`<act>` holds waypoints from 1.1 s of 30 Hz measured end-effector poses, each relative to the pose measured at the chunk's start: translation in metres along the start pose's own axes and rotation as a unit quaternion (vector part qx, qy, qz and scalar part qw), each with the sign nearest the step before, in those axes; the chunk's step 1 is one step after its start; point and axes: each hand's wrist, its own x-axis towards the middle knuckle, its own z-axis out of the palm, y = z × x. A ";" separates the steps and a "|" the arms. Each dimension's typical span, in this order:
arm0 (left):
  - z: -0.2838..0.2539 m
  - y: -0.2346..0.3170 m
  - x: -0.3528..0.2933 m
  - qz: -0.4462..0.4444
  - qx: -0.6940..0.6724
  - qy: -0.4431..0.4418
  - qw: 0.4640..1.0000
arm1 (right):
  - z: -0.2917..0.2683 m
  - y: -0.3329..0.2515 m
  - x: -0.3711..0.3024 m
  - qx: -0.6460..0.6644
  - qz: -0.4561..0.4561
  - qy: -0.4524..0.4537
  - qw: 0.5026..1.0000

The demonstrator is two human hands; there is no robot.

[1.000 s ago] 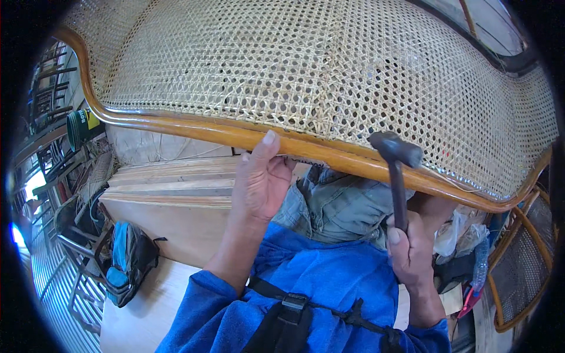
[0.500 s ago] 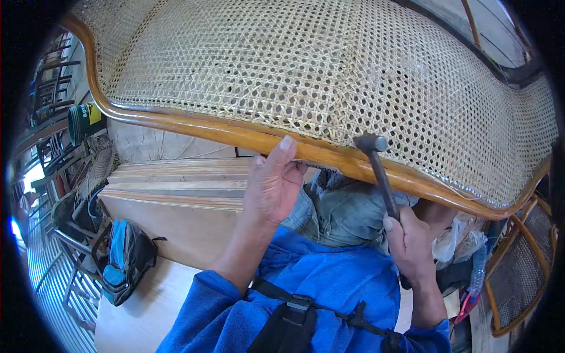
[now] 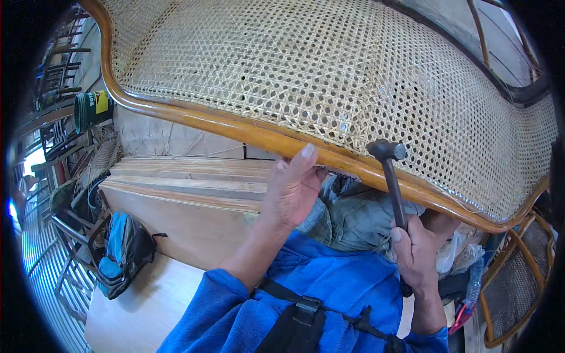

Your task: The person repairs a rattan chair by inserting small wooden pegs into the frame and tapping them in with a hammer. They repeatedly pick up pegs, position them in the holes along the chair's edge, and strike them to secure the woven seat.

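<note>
A large woven cane panel (image 3: 282, 70) stretches across the upper part of the view, edged along its near side by a glossy brown wooden rail (image 3: 223, 125). My left hand (image 3: 294, 188) grips that rail near its middle, thumb on top and the other fingers curled underneath, partly hidden. In my right hand (image 3: 415, 250) is a dark metal hammer (image 3: 395, 188), held by the handle. Its head lies over the near edge of the cane, just above the rail and to the right of my left thumb. Whether the head touches the cane I cannot tell.
Stacked plywood boards (image 3: 182, 188) lie to the left, with a blue and black backpack (image 3: 126, 253) beside them. A green can (image 3: 93, 110) stands further back. Another cane-filled frame (image 3: 518, 282) leans at the right, near a plastic bottle (image 3: 474, 282).
The whole scene has shifted slightly right and down in the view. My left hand still holds the rail, and the hammer stays over the cane's edge in my right hand.
</note>
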 end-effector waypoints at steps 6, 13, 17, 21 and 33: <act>0.000 0.003 0.000 0.034 0.032 0.005 0.999 | 0.005 -0.023 0.003 -0.028 -0.077 0.005 0.997; -0.002 0.004 0.001 0.023 0.026 0.003 0.999 | 0.008 -0.018 0.013 -0.039 -0.016 -0.006 0.999; -0.002 0.005 0.001 0.025 0.024 -0.008 0.999 | 0.009 -0.021 0.007 -0.002 -0.082 0.029 0.996; -0.007 0.005 0.000 0.003 0.021 -0.006 1.000 | 0.010 -0.020 0.022 -0.111 -0.042 -0.021 0.993; -0.030 0.039 0.006 0.026 0.025 0.015 0.999 | 0.020 -0.059 0.022 -0.016 -0.093 0.002 0.995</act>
